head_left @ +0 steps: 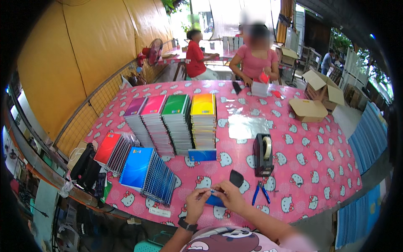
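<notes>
Close to the table's near edge, my left hand (198,204) and my right hand (231,198) meet, fingertips pinched at the upper edge of a blue notebook (215,200). Much of the notebook is hidden by the fingers, and any wire between the fingertips is too small to make out. Just beyond my right hand lies a flat black piece (236,178). To its right are cutting pliers (261,194) with blue handles, spread apart. A black tape dispenser (263,161) with a pale roll stands past the pliers.
Stacks of spiral notebooks, purple (135,105), pink (154,105), green (175,105), yellow (203,105), red (107,147) and blue (137,168), fill the left. Clear plastic sleeves (247,127) lie mid-table. Cardboard boxes (321,84) stand far right. A person (258,59) works across the table.
</notes>
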A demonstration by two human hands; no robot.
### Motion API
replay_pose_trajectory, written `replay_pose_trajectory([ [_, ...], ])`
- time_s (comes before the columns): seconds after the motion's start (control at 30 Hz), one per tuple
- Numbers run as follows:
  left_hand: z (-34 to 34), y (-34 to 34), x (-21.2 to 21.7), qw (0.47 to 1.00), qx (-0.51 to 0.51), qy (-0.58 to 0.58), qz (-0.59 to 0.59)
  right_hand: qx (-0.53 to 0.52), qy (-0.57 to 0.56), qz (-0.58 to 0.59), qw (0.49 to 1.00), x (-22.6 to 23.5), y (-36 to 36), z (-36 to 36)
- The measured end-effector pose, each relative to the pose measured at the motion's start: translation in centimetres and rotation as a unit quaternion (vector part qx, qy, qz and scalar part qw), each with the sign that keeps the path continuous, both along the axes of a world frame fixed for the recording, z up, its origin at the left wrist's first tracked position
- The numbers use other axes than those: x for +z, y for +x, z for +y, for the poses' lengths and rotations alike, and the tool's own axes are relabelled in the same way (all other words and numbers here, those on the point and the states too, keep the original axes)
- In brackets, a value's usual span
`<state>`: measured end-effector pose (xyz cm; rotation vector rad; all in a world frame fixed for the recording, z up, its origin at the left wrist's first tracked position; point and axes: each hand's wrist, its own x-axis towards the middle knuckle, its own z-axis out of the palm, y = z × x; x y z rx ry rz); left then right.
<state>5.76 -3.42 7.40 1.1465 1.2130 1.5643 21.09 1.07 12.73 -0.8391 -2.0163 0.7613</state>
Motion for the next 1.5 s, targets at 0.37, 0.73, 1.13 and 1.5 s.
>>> replay_pose_trajectory([
  [0.37,-0.7,1.0,0.7,0.999,0.037,0.027,0.003,0.027,-0.072,0.04,0.996,1.1,-0.2,-0.4],
  [0.73,-1.8,0.5,2.5,0.998,0.042,0.054,0.013,0.054,0.008,0.014,0.998,2.6,-1.5,-1.0],
  [1.13,-4.5,-1.6,13.7,0.887,0.093,0.108,0.44,0.142,0.002,0.025,0.99,7.9,-2.1,-1.4],
  [1.5,-3.6,-14.0,15.4,0.849,0.464,-0.032,0.252,0.038,0.15,0.114,0.981,6.4,-9.5,7.7],
])
